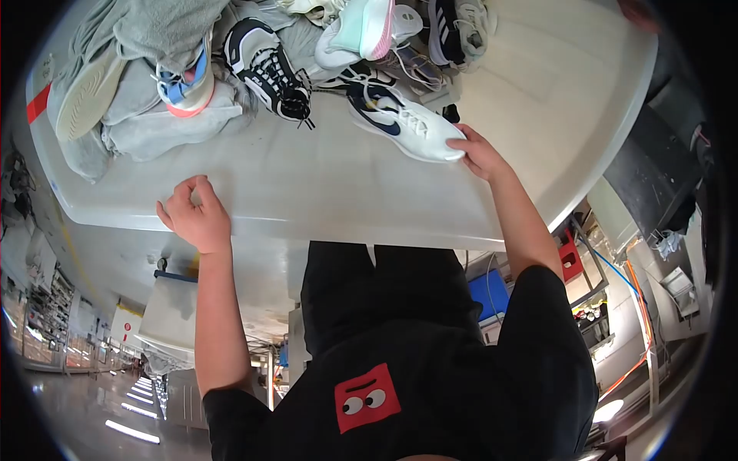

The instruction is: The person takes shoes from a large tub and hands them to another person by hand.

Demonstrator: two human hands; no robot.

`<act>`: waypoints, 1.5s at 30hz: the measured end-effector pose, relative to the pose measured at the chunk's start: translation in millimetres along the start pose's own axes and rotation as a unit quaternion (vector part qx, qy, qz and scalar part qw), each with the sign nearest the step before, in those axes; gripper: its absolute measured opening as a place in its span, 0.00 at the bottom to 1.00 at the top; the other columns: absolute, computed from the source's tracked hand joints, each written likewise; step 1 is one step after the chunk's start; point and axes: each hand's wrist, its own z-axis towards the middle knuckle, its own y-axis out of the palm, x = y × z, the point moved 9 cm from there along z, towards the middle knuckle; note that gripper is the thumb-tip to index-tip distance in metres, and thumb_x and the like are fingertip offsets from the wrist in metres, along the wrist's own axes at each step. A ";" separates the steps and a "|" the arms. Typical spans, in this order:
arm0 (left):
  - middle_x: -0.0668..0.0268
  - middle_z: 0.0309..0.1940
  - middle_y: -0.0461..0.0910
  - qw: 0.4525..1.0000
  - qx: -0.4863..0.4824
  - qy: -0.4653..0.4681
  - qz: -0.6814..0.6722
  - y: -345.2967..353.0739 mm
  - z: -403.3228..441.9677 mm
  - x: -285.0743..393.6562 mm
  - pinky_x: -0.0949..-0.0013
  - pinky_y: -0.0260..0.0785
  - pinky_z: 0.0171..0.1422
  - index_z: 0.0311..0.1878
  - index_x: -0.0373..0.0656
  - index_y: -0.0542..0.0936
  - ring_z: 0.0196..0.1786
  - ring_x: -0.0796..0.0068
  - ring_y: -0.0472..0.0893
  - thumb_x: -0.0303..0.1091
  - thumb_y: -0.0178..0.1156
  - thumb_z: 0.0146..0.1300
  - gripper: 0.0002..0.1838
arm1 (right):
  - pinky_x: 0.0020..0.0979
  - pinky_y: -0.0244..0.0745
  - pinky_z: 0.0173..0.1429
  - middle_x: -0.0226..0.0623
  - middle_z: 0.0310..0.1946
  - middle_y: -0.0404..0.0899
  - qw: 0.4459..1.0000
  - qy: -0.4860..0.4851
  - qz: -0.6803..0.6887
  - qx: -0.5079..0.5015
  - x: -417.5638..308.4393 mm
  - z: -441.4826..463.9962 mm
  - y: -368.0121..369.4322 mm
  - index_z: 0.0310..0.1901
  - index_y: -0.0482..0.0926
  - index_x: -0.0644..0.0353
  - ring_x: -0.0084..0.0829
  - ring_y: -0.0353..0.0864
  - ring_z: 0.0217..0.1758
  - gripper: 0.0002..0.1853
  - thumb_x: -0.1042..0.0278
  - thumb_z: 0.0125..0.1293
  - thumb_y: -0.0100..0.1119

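My right hand (480,151) grips the toe of a white shoe (411,127) with a dark blue swoosh, which rests on the white table, toe to the right. My left hand (195,215) is over the table's front edge at the left, its fingers curled with thumb and index close together; whether anything is between them cannot be made out. Beyond the white shoe lies a black and white shoe (269,71) with black laces. Left of that, a shoe with blue and coral trim (185,88) sits on grey cloths (173,123).
The white table (573,100) has a raised rim. At its back are a mint and pink shoe (357,34), a black shoe with white stripes (446,32) and a pale sole (91,91). A blue bin (489,295) and a red bin (570,258) stand below, at the right.
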 end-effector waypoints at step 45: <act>0.49 0.63 0.75 0.979 0.076 0.073 -0.173 -35.0 40.1 -111.8 0.54 0.70 0.68 0.69 0.25 0.67 0.62 0.57 0.77 0.58 0.74 0.58 0.50 | 0.48 0.80 0.59 0.45 0.52 0.85 0.783 -0.086 -0.595 0.158 36.4 400.9 52.5 0.54 0.83 0.54 0.47 0.85 0.56 0.17 0.61 0.68 0.53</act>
